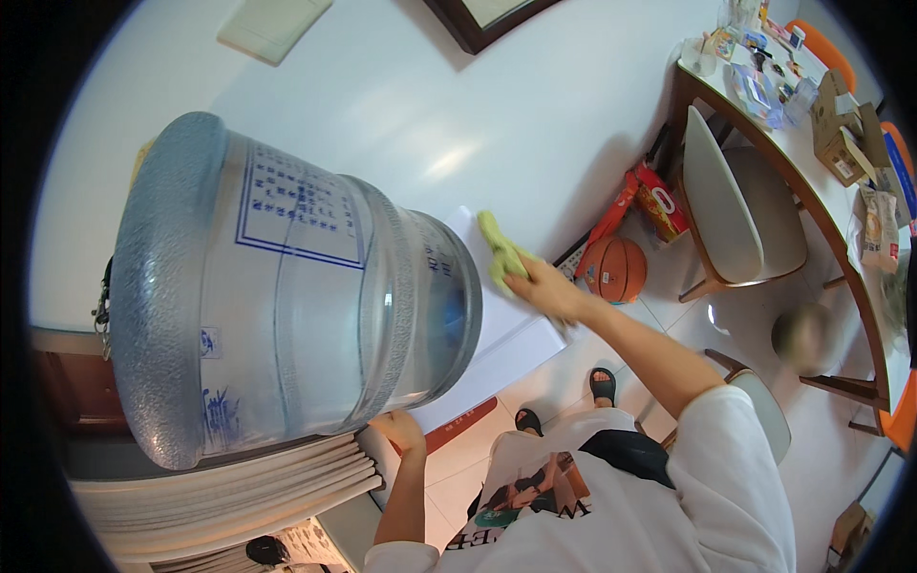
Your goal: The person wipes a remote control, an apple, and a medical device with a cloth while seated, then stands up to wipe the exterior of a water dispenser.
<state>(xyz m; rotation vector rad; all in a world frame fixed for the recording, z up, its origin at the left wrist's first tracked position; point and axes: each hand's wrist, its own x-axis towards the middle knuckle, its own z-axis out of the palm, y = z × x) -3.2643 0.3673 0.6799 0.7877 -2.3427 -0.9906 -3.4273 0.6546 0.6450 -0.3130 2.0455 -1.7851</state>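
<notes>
A large clear blue water-cooler bottle (315, 315), with blue writing on its side, stands neck down on a white water dispenser (509, 351) beside the wall. In my right hand (548, 286) is a crumpled yellow-green cloth (501, 254), which lies against the dispenser's top edge or side, on the side away from my left hand. My left hand (401, 430) rests at the near side of the dispenser, just by the bottle's lower part. Its fingertips are hidden behind the bottle, so its grip does not show.
A basketball (616, 268) and a red package (655, 204) sit on the floor by the wall. Chairs (723, 208) stand around a curved table (795, 168) bearing a cardboard box (845, 136) and clutter. A pleated curtain (229, 494) hangs at lower left. A framed picture (469, 32) is on the wall.
</notes>
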